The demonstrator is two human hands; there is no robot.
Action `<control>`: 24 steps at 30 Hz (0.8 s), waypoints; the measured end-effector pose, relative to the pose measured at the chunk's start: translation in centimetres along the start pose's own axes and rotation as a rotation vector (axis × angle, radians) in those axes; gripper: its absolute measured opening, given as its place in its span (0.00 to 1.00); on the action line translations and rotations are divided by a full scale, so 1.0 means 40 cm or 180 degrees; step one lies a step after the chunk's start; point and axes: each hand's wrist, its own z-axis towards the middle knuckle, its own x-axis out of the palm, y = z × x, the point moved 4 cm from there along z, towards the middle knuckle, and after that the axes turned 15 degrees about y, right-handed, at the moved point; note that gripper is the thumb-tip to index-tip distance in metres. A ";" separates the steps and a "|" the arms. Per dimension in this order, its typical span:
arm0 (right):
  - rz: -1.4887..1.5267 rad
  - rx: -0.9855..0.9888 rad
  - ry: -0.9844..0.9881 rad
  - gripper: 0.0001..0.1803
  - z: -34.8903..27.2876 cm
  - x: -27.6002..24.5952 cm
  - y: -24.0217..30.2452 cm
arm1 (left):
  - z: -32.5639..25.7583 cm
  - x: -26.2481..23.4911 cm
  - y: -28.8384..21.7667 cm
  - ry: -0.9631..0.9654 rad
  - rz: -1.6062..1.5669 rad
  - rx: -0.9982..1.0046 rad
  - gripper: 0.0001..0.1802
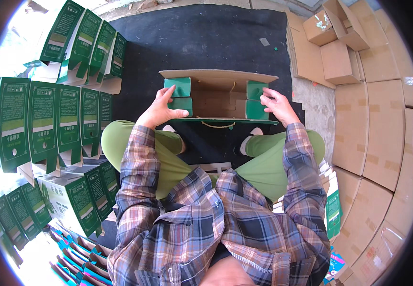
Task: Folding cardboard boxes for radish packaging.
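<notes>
In front of me a cardboard gift box (216, 102) lies with its open end facing up. Its inside is plain brown and its outer side green. Small green flaps fold in at both short ends, and the long brown flap at the far side stands out. A cord handle (218, 125) loops from the near side. My left hand (163, 107) grips the left end, its thumb on the lower flap and fingers at the upper one. At the right end my right hand (278, 106) is closed with fingertips on the flaps; part of its grip is hidden.
Rows of green printed boxes (43, 119) stand stacked on my left. A black mat (197, 38) covers the floor ahead. Large brown cartons (349, 128) line the right side, with opened cartons (340, 62) at the far right. Folded colored cardboard (80, 257) sits at lower left.
</notes>
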 end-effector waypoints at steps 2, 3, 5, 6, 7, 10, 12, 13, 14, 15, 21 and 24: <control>0.0330 0.0163 0.0081 0.36 0.011 0.002 -0.001 | 0.004 -0.009 -0.007 0.0025 -0.0118 0.0058 0.60; 0.0332 0.0161 0.0073 0.36 0.015 0.002 0.003 | 0.007 -0.014 -0.011 0.0140 -0.0228 0.0069 0.60; 0.0729 0.0090 -0.0025 0.37 0.021 -0.001 0.007 | 0.006 -0.026 -0.019 0.0232 -0.0410 0.0036 0.57; 0.0732 0.0088 -0.0029 0.37 0.021 -0.002 0.008 | 0.014 -0.032 -0.010 0.0235 -0.0406 0.0039 0.57; 0.0843 0.0037 -0.0107 0.36 0.021 -0.007 0.011 | 0.024 -0.043 -0.006 0.0125 -0.0507 0.0016 0.54; 0.0937 -0.0012 -0.0330 0.33 0.025 -0.018 0.003 | 0.045 -0.053 0.005 -0.0179 -0.0874 0.0004 0.42; 0.0913 -0.0012 -0.0502 0.30 0.039 -0.035 -0.019 | 0.066 -0.065 0.016 -0.0674 -0.0350 -0.0332 0.34; 0.0439 -0.0147 -0.0520 0.27 0.049 -0.032 -0.007 | 0.074 -0.068 0.011 -0.0893 0.0093 -0.0365 0.26; -0.0035 -0.0275 -0.0538 0.25 0.053 -0.033 0.003 | 0.082 -0.056 0.012 -0.0879 0.0088 -0.0367 0.26; -0.1122 -0.0438 -0.0866 0.23 0.027 -0.031 0.011 | 0.086 -0.047 0.003 -0.1108 0.0722 -0.0300 0.24; -0.3211 -0.0384 -0.0518 0.45 0.000 0.100 0.062 | 0.075 -0.005 -0.010 -0.1411 0.2444 0.0100 0.25; -0.3466 -0.0350 -0.0647 0.47 -0.006 0.094 0.051 | 0.080 0.049 -0.072 -0.0857 0.2332 0.0394 0.34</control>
